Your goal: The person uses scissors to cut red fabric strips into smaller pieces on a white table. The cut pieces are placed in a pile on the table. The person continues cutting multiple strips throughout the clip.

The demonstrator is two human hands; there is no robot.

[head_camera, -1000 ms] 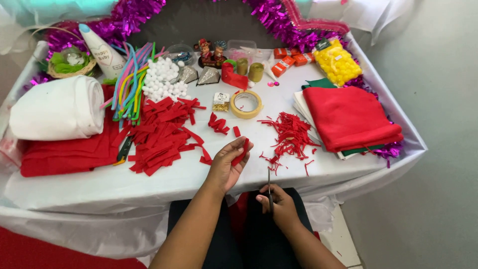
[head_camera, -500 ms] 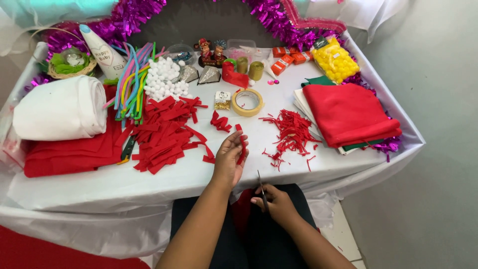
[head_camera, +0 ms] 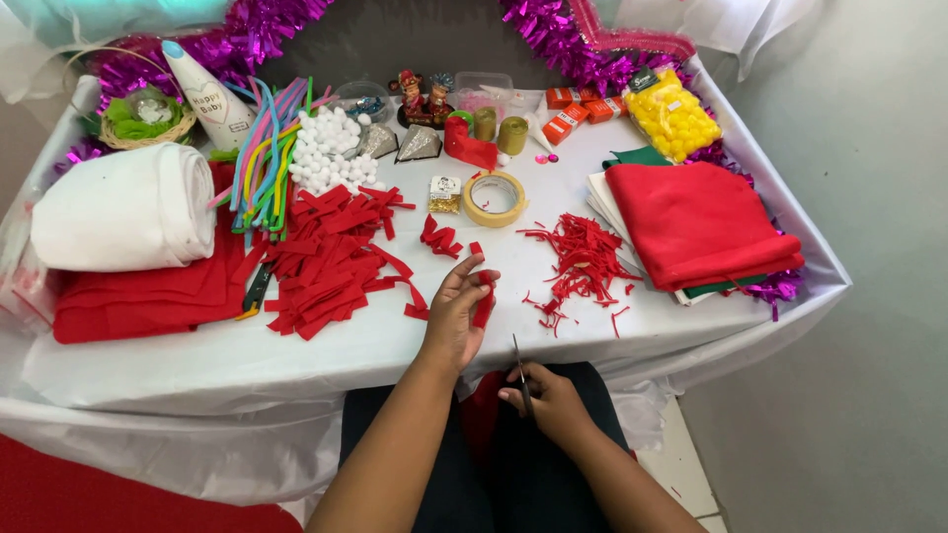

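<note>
My left hand (head_camera: 456, 314) reaches over the front edge of the white-covered table (head_camera: 296, 360) and pinches a short red felt strip (head_camera: 484, 304) between thumb and fingers. My right hand (head_camera: 546, 395) rests lower, over my lap below the table edge, closed round the handles of small scissors (head_camera: 520, 371) whose blades point up. A large heap of cut red felt strips (head_camera: 331, 257) lies to the left of my left hand. A pile of thin red trimmings (head_camera: 583, 262) lies to its right. A few folded red pieces (head_camera: 439, 237) sit just beyond my fingers.
A tape roll (head_camera: 496, 197), white felt roll (head_camera: 123, 212), red felt sheets (head_camera: 138, 296), folded red and green fabric (head_camera: 701, 222), coloured foam sticks (head_camera: 262, 148), white pom-poms (head_camera: 326, 148), a yellow pom-pom bag (head_camera: 671, 114), small ornaments and purple tinsel (head_camera: 583, 44) fill the table.
My left hand has lifted the red strip slightly forward over the table. My right hand with the scissors has stayed low near my lap, shifting a little right.
</note>
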